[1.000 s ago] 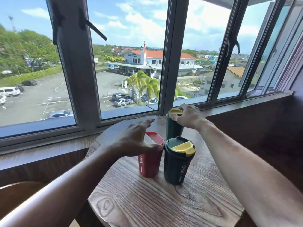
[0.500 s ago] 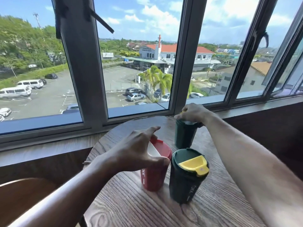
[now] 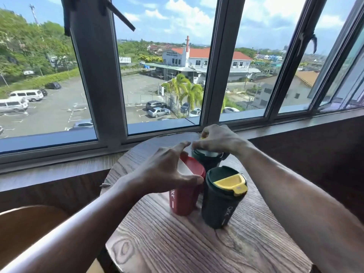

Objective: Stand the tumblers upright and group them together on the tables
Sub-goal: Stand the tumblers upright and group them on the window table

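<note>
Three tumblers stand upright close together on a round wooden table point(image 3: 177, 247). A red tumbler point(image 3: 182, 201) with a red and white lid stands at the left, and my left hand point(image 3: 165, 172) grips its top from the side. A dark green tumbler point(image 3: 220, 203) with a yellow flip lid stands free at the right front. Behind these two a second dark green tumbler point(image 3: 208, 161) is held by its lid from above in my right hand point(image 3: 218, 139), which hides most of the lid.
The table's far edge touches a wooden ledge point(image 3: 49, 172) under a wide window point(image 3: 161, 75) with dark frames. A brown wooden chair back point(image 3: 25, 229) curves at the lower left. A dark wall panel point(image 3: 315, 154) runs to the right of the table.
My right hand has brought the rear green tumbler nearer, so it now stands right behind the red and front green ones. My left hand stays on the red tumbler. The camera has moved closer.
</note>
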Motion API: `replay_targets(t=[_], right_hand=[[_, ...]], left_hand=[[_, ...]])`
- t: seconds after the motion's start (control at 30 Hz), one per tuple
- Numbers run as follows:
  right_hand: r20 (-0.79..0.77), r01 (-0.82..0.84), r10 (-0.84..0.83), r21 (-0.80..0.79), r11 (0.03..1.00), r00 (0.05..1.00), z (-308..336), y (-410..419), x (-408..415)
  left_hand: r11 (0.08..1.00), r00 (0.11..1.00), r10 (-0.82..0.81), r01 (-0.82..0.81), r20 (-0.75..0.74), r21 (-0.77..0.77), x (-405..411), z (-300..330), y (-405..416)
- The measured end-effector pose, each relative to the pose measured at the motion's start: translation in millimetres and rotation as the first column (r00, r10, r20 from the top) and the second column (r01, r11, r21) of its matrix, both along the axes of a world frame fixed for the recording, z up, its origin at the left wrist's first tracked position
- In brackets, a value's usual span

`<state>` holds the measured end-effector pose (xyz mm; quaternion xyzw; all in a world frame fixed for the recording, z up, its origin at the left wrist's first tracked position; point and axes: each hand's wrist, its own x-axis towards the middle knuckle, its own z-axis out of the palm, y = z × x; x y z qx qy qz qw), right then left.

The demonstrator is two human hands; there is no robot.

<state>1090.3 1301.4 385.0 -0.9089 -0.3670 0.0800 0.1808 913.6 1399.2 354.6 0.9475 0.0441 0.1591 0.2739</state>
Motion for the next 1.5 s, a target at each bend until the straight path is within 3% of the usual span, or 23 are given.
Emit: replay_targets(t=[0.63, 0.8, 0.93, 1.03, 1.13, 1.33, 1.5], right_hand=[[0.145, 0.209, -0.204, -0.02, 0.978, 0.968, -6, -15, -34], [0.028, 0.298, -0.31, 0.205, 0.932, 0.95, -6, -40, -47], [0.025, 0.276, -0.29, 0.243, 0.93, 0.957, -2, -81, -69], [-0.07, 0.263, -0.257, 0.101, 0.96, 0.964, -5, -104, -96], [-0.052, 0.166, -0.166, 0.008, 0.986, 0.985, -13, -114, -120], [-0.119, 0.217, -0.194, 0.235, 0.947, 0.974, -29, -120, -125], [-0.111, 0.195, -0.172, 0.252, 0.948, 0.979, -31, -121, -118]], left_hand=[[1.0, 0.997, 0.018, -0.017, 0.08, -0.011, -3, -12, -1], [0.998, 0.997, 0.023, -0.018, 0.075, -0.068, -13, -18, 3], [0.996, 0.997, 0.065, -0.062, 0.046, -0.066, -22, -22, 6], [0.993, 0.997, 0.079, -0.078, 0.011, -0.094, -25, -22, 7], [0.991, 0.996, 0.091, -0.09, 0.011, -0.098, -27, -20, 6], [0.985, 0.997, 0.081, -0.08, 0.005, -0.155, -28, -17, 9], [0.983, 0.997, 0.079, -0.077, 0.007, -0.164, -26, -19, 12]])
